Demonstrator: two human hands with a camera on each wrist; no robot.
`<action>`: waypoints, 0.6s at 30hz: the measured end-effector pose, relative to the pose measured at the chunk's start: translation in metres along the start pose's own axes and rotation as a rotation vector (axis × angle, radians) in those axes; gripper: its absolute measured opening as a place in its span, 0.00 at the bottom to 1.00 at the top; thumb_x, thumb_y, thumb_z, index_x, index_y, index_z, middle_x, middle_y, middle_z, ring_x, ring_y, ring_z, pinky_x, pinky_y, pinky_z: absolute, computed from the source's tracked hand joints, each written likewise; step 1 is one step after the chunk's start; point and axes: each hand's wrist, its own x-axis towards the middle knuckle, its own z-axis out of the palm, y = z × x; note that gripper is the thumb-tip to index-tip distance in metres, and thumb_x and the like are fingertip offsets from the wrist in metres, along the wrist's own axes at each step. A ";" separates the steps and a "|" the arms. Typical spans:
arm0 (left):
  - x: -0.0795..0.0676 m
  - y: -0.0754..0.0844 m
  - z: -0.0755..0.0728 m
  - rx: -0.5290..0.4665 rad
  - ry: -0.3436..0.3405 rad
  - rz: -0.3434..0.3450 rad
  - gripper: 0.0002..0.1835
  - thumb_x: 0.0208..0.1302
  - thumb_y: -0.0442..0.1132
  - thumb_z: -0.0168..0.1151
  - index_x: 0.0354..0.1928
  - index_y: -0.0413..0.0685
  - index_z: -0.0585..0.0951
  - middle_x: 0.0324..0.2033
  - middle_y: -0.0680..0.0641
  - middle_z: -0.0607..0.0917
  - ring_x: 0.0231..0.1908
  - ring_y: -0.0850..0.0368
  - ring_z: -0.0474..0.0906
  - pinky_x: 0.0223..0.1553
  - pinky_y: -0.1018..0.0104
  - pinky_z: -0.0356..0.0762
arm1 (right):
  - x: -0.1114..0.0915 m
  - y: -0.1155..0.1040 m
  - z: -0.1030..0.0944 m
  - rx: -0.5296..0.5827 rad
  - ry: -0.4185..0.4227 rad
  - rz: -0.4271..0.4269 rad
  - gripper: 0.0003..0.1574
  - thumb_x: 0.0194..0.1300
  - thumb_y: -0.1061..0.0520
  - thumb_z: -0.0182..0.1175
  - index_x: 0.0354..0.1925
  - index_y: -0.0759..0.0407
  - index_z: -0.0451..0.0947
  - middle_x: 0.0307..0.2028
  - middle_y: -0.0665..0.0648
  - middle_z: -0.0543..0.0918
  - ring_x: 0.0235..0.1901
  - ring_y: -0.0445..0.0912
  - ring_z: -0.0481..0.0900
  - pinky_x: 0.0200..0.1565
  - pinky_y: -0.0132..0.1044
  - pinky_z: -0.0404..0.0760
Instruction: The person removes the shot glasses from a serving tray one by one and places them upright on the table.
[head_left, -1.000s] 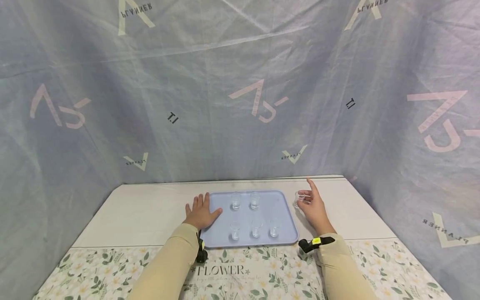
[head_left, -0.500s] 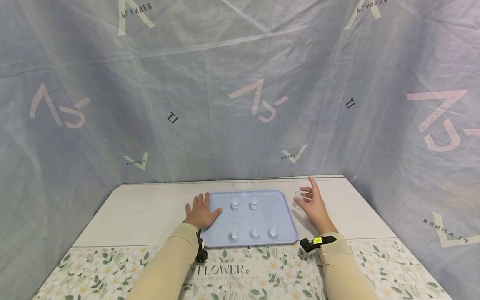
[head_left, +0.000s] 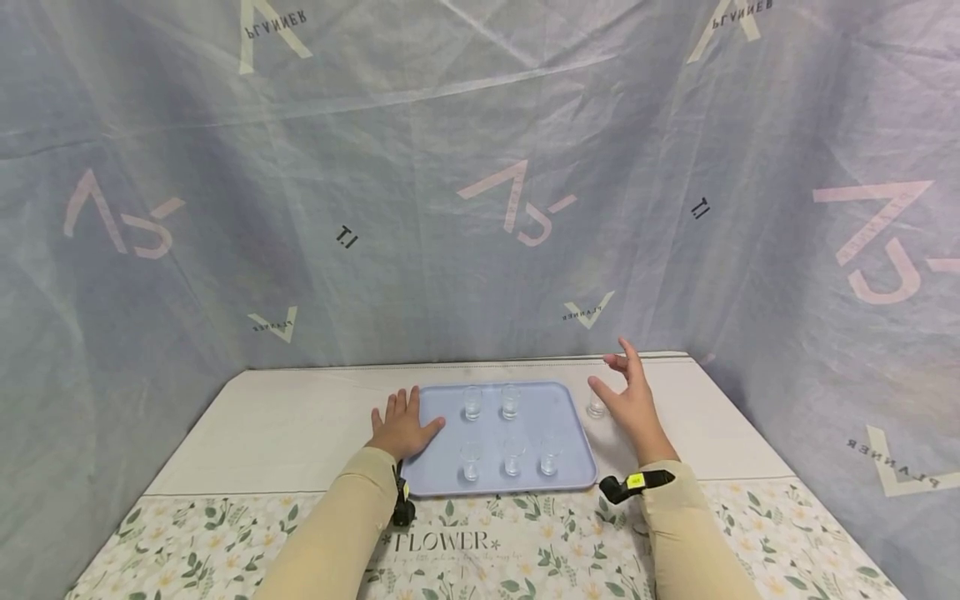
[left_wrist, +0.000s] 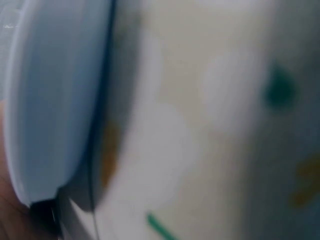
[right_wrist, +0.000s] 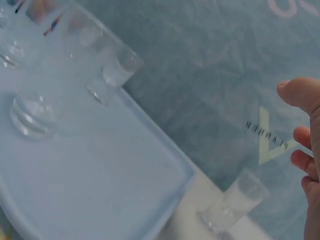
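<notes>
My left hand (head_left: 402, 427) rests with spread fingers over the left edge of a pale blue tray (head_left: 573, 417). Clear shot glasses stand upright on that tray: two at the back, such as the glass (head_left: 472, 403), and three at the front, including the glass (head_left: 550, 458). To the tray's right, another shot glass (head_left: 596, 407) stands on the white tabletop, partly behind my right thumb in the head view. My right hand (head_left: 632, 407) is just beside it, thumb and fingers apart, holding nothing. In the right wrist view, a gap shows between this glass (right_wrist: 235, 202) and the fingers (right_wrist: 300, 95).
A white table surface (head_left: 292, 425) surrounds the tray, with a flower-printed cloth (head_left: 225, 533) along the front. Grey-blue curtains (head_left: 420, 208) enclose the back and both sides. The left wrist view is mostly blurred tray edge and cloth.
My right hand has let go of the shot glass right of the tray; its fingers have spread and lifted away to the right. The left hand has stayed still.
</notes>
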 end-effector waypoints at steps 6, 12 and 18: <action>0.003 -0.005 0.002 0.012 -0.015 -0.005 0.50 0.74 0.65 0.48 0.80 0.37 0.43 0.78 0.29 0.45 0.78 0.32 0.37 0.71 0.31 0.30 | 0.001 -0.033 0.004 0.101 -0.050 -0.054 0.54 0.67 0.66 0.65 0.80 0.61 0.46 0.61 0.73 0.70 0.65 0.65 0.68 0.71 0.58 0.59; 0.007 -0.006 0.004 0.001 -0.024 -0.003 0.51 0.73 0.66 0.47 0.80 0.38 0.42 0.78 0.29 0.44 0.78 0.32 0.35 0.71 0.31 0.28 | -0.005 -0.071 0.008 0.211 -0.155 -0.053 0.52 0.68 0.68 0.63 0.79 0.64 0.45 0.62 0.76 0.67 0.64 0.71 0.68 0.65 0.58 0.69; 0.010 -0.010 0.009 -0.014 -0.034 -0.006 0.51 0.73 0.66 0.46 0.81 0.40 0.40 0.78 0.31 0.41 0.78 0.34 0.32 0.71 0.31 0.25 | -0.014 -0.069 0.015 0.140 -0.233 -0.067 0.50 0.68 0.66 0.64 0.78 0.64 0.48 0.62 0.77 0.69 0.61 0.70 0.73 0.54 0.35 0.78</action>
